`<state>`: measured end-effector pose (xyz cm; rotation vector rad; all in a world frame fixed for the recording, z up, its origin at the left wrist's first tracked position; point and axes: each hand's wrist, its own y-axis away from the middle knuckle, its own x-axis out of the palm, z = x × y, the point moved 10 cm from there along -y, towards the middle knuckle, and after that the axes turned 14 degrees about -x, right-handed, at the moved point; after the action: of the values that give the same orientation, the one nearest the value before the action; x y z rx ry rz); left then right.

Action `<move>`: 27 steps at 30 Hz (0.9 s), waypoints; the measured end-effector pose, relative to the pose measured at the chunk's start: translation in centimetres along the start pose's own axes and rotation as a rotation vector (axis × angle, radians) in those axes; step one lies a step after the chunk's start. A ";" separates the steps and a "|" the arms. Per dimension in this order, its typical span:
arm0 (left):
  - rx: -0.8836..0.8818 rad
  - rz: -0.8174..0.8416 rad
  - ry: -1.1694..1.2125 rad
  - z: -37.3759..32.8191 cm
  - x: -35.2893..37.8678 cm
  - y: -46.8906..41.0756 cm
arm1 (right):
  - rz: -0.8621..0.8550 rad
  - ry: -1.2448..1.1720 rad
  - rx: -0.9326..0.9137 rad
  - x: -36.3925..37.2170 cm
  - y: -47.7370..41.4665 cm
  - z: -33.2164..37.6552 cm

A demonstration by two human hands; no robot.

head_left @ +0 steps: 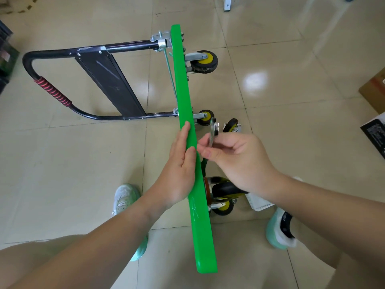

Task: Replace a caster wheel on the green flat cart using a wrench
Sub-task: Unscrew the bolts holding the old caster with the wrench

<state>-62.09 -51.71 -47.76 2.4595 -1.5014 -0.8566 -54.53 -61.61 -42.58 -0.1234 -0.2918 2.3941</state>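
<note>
A: Green cart stands on edge on the floor; hands?
B: Left hand presses flat against its deck, grip open; right hand pinches the wrench by the underside; a loose caster wheel lies just beyond.

Glossy green plastic cart, shiny metal wrench, polished floor tiles.

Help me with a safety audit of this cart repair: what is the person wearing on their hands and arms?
The left hand and right hand are bare: no gloves, rings or tape. The left forearm and right forearm are uncovered to the frame edge, with no sleeves, watch or wristband in view.
</note>
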 end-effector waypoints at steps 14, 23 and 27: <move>-0.032 -0.004 0.049 -0.2 0.1 0.1 | -0.162 0.044 -0.220 -3.8 2.3 2.5; -0.009 -0.008 0.037 0.3 -0.1 -0.3 | -0.098 -0.124 0.242 -3.8 -3.0 -2.6; -0.010 0.002 0.032 0.5 0.0 -0.4 | -0.007 -0.086 0.327 -2.2 -4.0 -4.4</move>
<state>-62.06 -51.38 -48.37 2.4517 -1.4854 -0.8183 -49.52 -59.43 -45.88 0.1310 0.0626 2.4084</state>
